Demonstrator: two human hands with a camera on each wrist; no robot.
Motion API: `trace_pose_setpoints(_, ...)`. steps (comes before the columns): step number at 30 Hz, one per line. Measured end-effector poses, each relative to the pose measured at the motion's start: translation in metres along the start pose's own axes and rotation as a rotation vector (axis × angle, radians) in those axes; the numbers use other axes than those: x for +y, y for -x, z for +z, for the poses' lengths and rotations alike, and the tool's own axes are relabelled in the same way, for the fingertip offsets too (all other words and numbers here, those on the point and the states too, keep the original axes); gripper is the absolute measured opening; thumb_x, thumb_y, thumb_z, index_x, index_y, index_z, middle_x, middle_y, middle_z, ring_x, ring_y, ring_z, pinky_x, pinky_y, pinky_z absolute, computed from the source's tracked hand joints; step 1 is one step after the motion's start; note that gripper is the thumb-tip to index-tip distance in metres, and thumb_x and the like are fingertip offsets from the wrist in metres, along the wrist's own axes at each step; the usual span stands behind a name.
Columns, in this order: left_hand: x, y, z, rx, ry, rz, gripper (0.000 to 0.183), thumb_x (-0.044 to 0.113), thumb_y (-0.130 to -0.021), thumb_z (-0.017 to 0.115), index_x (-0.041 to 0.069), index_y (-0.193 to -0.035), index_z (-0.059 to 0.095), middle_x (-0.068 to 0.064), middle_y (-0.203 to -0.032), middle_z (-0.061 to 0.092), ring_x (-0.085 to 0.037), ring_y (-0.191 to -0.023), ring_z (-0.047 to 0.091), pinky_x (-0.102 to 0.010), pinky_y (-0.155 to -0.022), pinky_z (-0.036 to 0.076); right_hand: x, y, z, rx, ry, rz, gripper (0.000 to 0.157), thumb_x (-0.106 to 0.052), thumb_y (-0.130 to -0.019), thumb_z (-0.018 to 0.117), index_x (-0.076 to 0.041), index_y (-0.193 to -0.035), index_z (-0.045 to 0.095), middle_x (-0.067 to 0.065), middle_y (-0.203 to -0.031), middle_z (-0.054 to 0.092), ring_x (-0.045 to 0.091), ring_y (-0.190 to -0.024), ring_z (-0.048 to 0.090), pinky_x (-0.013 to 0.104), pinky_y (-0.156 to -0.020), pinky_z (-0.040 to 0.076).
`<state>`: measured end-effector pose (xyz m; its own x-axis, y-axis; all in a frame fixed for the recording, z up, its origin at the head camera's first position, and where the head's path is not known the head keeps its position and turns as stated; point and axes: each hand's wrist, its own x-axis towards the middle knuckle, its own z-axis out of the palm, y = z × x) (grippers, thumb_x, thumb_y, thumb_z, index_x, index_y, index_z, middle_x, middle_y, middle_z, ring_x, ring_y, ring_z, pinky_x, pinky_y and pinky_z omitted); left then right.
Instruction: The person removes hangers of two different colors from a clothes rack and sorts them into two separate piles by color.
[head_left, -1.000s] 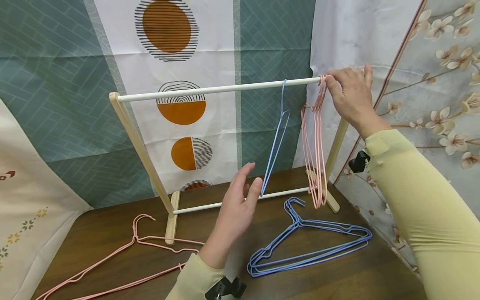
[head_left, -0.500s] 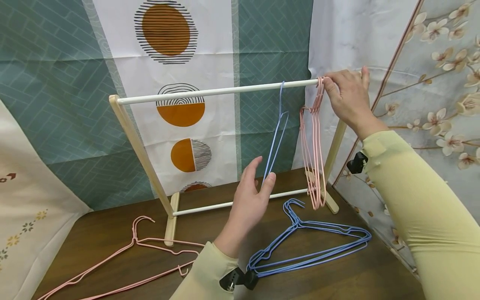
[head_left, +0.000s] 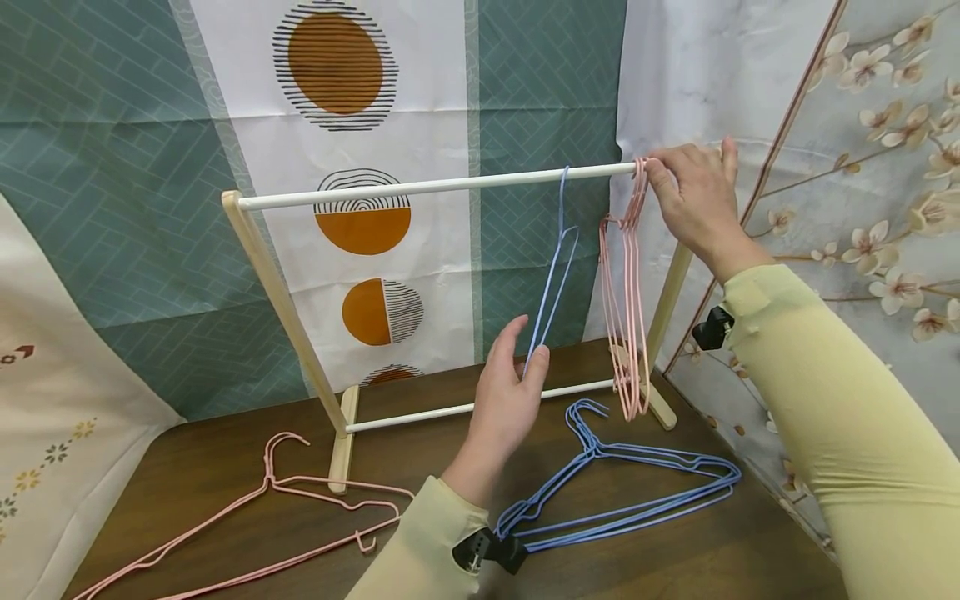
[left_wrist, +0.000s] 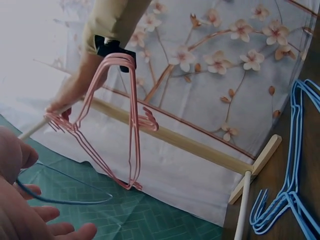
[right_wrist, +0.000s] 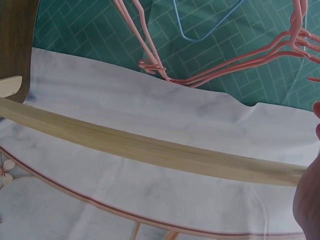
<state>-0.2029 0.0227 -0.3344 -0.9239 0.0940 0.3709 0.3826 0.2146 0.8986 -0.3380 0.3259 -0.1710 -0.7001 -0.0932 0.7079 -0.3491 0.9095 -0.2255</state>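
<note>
A blue clothes hanger (head_left: 562, 212) hangs edge-on from the white top rail (head_left: 450, 182) of a small clothes rack. My left hand (head_left: 510, 392) is around its lower end, thumb against the wire and fingers spread loosely; the left wrist view shows the blue wire passing between thumb and fingers. My right hand (head_left: 697, 196) grips the rail's right end, covering that corner. Beside its thumb hang several pink hangers (head_left: 632, 250), bunched together; their hooks show in the right wrist view too.
Several blue hangers (head_left: 596, 451) lie stacked on the brown table at front right. Pink hangers (head_left: 269, 475) lie at front left, partly behind my left forearm. The rack's wooden left post (head_left: 277, 292) and lower bar (head_left: 408, 417) stand before the cloth backdrop.
My left hand has moved right and up to the lower end of the hanging blue hanger, then nearly stopped. My right hand has stayed at the rail's right end.
</note>
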Motion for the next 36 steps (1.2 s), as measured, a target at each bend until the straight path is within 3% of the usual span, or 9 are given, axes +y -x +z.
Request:
trace_pose_setpoints(3, -0.003, -0.001, 0.002, 0.011, 0.011, 0.008, 0.050, 0.028, -0.114, 0.060, 0.019, -0.163, 0.052, -0.006, -0.150, 0.062, -0.024, -0.109, 0.066, -0.047, -0.096, 0.056, 0.001, 0.001, 0.001, 0.001, -0.002, -0.002, 0.056, -0.047, -0.120, 0.037, -0.006, -0.144, 0.068, 0.023, -0.146, 0.063, 0.046, -0.150, 0.043, 0.044, -0.132, -0.017)
trace_pose_setpoints(7, -0.007, -0.002, 0.004, 0.012, 0.051, 0.031, 0.044, 0.024, -0.116, 0.058, 0.015, -0.159, 0.056, -0.007, -0.141, 0.066, -0.025, -0.115, 0.063, -0.050, -0.103, 0.054, 0.001, 0.004, 0.002, 0.002, -0.006, 0.000, 0.057, -0.047, -0.120, 0.037, -0.006, -0.144, 0.068, 0.023, -0.147, 0.063, 0.047, -0.149, 0.042, 0.044, -0.132, -0.017)
trace_pose_setpoints(14, -0.012, -0.001, 0.006, 0.005, 0.105, 0.049, 0.037, 0.029, -0.119, 0.053, 0.016, -0.152, 0.061, -0.003, -0.148, 0.067, -0.022, -0.132, 0.063, -0.051, -0.114, 0.050, 0.002, 0.008, 0.004, 0.004, -0.005, -0.003, 0.057, -0.048, -0.120, 0.037, -0.005, -0.144, 0.067, 0.024, -0.147, 0.063, 0.048, -0.149, 0.042, 0.045, -0.132, -0.017)
trace_pose_setpoints(29, -0.008, -0.005, 0.000, 0.023, 0.144, 0.146, 0.036, 0.024, -0.120, 0.051, 0.013, -0.152, 0.063, 0.003, -0.152, 0.067, -0.019, -0.133, 0.067, -0.040, -0.118, 0.051, 0.002, 0.003, 0.002, 0.020, -0.003, -0.019, 0.057, -0.047, -0.121, 0.036, -0.005, -0.144, 0.068, 0.023, -0.146, 0.063, 0.049, -0.147, 0.043, 0.045, -0.132, -0.016)
trace_pose_setpoints(36, -0.004, 0.000, -0.008, 0.039, 0.171, 0.163, 0.034, 0.024, -0.120, 0.052, 0.013, -0.150, 0.065, 0.002, -0.150, 0.068, -0.019, -0.131, 0.068, -0.039, -0.116, 0.052, 0.001, 0.002, 0.001, 0.020, -0.005, -0.024, 0.056, -0.046, -0.120, 0.037, -0.006, -0.144, 0.068, 0.023, -0.146, 0.064, 0.048, -0.148, 0.043, 0.045, -0.132, -0.016)
